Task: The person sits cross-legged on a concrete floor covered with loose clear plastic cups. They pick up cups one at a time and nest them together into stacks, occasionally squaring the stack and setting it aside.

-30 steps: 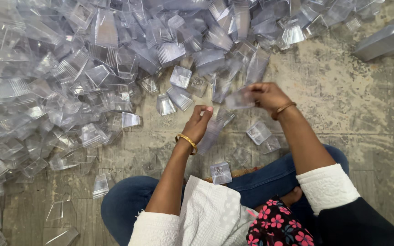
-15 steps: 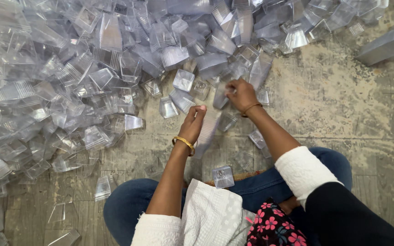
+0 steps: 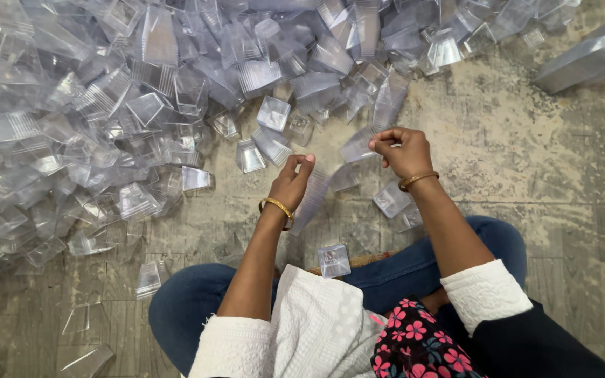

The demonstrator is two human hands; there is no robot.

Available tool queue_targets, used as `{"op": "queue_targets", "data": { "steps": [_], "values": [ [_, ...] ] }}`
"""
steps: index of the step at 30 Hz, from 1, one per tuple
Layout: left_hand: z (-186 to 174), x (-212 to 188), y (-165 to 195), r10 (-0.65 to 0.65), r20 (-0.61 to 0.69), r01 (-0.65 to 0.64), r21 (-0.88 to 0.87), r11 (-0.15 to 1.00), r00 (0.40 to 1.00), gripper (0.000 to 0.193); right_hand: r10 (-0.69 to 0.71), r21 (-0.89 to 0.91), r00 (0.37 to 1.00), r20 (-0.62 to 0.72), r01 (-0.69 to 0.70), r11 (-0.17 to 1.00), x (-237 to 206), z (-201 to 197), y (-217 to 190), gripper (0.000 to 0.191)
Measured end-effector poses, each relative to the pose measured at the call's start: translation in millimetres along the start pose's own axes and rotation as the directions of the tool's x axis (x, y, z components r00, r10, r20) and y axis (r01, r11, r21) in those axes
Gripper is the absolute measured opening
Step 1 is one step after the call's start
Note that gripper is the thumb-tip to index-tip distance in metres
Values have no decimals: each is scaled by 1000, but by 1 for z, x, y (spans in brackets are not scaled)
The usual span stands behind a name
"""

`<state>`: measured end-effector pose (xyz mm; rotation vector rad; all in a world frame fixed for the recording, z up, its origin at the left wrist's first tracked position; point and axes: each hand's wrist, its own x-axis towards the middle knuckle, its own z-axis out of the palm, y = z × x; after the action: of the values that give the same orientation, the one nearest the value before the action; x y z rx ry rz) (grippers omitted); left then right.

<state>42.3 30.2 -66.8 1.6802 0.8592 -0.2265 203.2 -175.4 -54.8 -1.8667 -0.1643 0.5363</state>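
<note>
A tall stack of clear plastic cups [image 3: 311,199] nested one inside another leans in the left hand [image 3: 292,183], whose fingers close around its upper end while the lower end slants down past the wrist toward the lap. The right hand [image 3: 402,150] is raised just to the right of it, apart from the stack, its fingers curled in and pinching a single clear cup [image 3: 358,147] by the edge; that cup hangs to the left of the knuckles, over the floor. Each wrist wears a gold bangle [image 3: 276,206], and white cuffs show at the ends of both sleeves. Beyond the hands, across the top and left of the view, lies a large heap of loose clear cups [image 3: 106,105], tumbled at every angle, some on their sides and some mouth up. A few strays sit nearer: one small cup [image 3: 333,260] rests on the knee of the blue jeans [image 3: 176,308], and two more lie on the floor [image 3: 526,175] just under the right forearm. The floor is worn, pale and blotched. At the upper right edge, well apart from the hands, a long row of nested cups [image 3: 586,59] lies on its side. A white cloth [image 3: 316,329] and a dark flowered fabric [image 3: 414,343] cover the lap.
</note>
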Motion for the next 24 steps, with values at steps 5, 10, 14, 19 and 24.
{"op": "queue_targets", "data": {
  "steps": [5, 10, 14, 19, 24],
  "values": [
    [0, 1, -1, 32, 6, -32, 46, 998, 999, 63, 59, 0, 998, -37, -59, 998, -3, -12, 6, 12],
    [0, 4, -3, 53, 6, -53, 84, 995, 999, 62, 193, 115, 981, -5, -191, 975, -4, -19, 3, 10],
    [1, 4, -3, 70, 5, -71, 83, 994, 998, 62, 195, 119, 981, 15, -195, 973, -3, -22, 1, 9],
    [3, 0, 0, 147, 58, -151, 75, 986, 987, 61, 278, 110, 944, 181, -300, 948, -9, -18, 0, 14],
    [7, -7, 4, 247, 329, -285, 70, 956, 911, 67, 267, 117, 866, 424, -344, 932, -19, -16, -7, 18]
  ]
}}
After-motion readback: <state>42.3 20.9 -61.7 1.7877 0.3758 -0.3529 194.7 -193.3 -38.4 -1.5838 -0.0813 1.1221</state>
